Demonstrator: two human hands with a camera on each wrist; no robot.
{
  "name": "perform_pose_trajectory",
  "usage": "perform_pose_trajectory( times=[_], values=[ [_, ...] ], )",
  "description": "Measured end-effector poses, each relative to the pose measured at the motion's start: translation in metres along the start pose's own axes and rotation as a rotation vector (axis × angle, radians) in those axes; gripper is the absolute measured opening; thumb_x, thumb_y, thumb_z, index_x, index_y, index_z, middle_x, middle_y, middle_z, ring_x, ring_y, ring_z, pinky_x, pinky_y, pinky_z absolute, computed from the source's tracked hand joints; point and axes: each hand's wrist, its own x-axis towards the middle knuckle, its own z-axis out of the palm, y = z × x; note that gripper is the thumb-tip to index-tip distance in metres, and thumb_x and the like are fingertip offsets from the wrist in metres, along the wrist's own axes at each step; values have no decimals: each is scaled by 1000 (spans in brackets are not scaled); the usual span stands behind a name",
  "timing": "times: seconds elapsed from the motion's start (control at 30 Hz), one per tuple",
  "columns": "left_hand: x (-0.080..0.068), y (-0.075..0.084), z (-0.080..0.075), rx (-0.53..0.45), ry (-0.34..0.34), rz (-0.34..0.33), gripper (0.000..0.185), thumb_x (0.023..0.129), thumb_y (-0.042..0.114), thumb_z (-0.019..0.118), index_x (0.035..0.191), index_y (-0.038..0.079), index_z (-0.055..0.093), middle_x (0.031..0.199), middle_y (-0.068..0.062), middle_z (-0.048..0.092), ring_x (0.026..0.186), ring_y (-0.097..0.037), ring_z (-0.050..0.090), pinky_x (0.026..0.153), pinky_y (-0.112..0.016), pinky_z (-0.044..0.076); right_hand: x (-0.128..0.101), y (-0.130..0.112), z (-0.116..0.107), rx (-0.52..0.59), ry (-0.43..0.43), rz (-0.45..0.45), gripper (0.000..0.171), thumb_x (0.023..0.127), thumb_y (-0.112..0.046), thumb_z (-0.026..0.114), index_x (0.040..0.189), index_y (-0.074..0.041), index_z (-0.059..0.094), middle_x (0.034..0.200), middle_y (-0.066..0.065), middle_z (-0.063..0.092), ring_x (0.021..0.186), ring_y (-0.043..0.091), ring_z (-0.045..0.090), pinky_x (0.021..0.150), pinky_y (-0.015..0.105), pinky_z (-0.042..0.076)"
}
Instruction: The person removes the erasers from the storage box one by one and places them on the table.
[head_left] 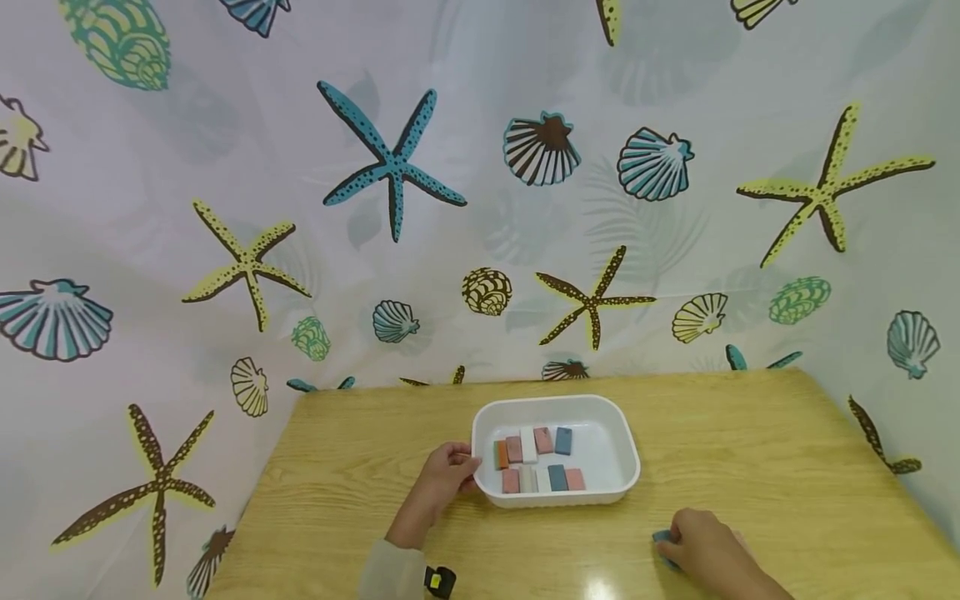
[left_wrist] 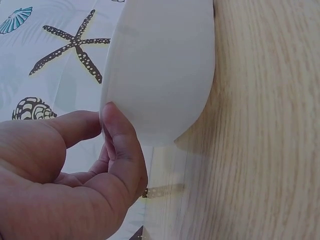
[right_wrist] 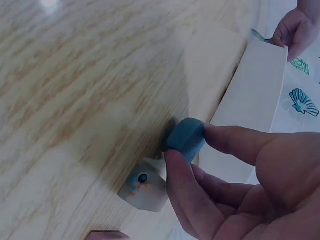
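Observation:
A white tray (head_left: 622, 467) sits on the wooden table and holds several small blocks (head_left: 528, 444) in pink, white, blue and orange. My left hand (head_left: 448, 472) grips the tray's left rim, thumb (left_wrist: 122, 145) against its outer wall (left_wrist: 160, 75). My right hand (head_left: 693, 542) is down on the table in front of the tray, to the right. It pinches a blue block (right_wrist: 186, 138) between thumb and fingers. In the head view only a corner of that blue block (head_left: 661, 537) shows.
A wooden table (head_left: 750, 450) with a curtain printed with shells and starfish (head_left: 390, 162) close behind and at both sides. Beneath the right hand lies a pale block (right_wrist: 145, 190) with small coloured marks.

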Motion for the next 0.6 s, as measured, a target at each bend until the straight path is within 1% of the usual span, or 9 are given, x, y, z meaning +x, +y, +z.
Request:
perform_pose_trajectory(
  times=[0.13,0.33,0.43,0.6],
  values=[
    [1,0,-1,4,5,-6,35,92,10,58,119,-8,46,96,-13,55,75,-17,57,69,-33,54,0,0,6,-40,19,-10,25,85,-16,67,69,-6,50,63,2,44,56,15,44,50,25,39],
    [0,1,-1,4,-5,0,35,92,10,58,119,-8,46,96,-14,55,75,-17,57,69,-34,54,-2,-4,10,-99,56,-54,19,84,-13,67,76,-1,54,65,3,47,55,15,44,49,27,39],
    [1,0,-1,8,-9,2,35,93,10,57,120,-8,46,97,-13,55,76,-18,58,70,-34,54,-3,-5,11,-103,45,-48,18,85,-12,66,76,0,56,64,3,47,54,15,44,49,27,40],
    [3,-3,-2,11,-15,-3,35,94,9,55,121,-10,45,98,-14,54,79,-22,58,73,-39,53,-2,-6,13,-98,6,-31,18,86,-11,65,81,5,58,69,6,49,58,16,46,52,29,43]
  ],
)
